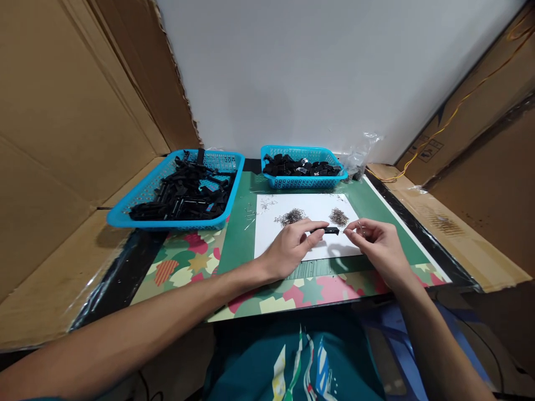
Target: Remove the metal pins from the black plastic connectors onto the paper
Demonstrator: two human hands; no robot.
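Observation:
Between the thumb and fingers of my left hand (292,245) is a small, long black plastic part (331,230), held level just above a white sheet (267,239). To its right, the thumb and forefinger of my right hand (376,242) pinch together close to the part's end. Something thin and tiny seems to be at those fingertips, too small to name. Beyond my hands, two piles of small metal wire pieces lie on the sheet: a darker pile (292,216) on the left and a browner pile (338,216) on the right.
A large blue basket (167,224) of black plastic parts stands at the left. Another blue basket (303,182) with black pieces is at the back, beside a clear plastic bag (357,161). Cardboard walls (58,100) enclose both sides. A yellow cord (453,114) runs down the right.

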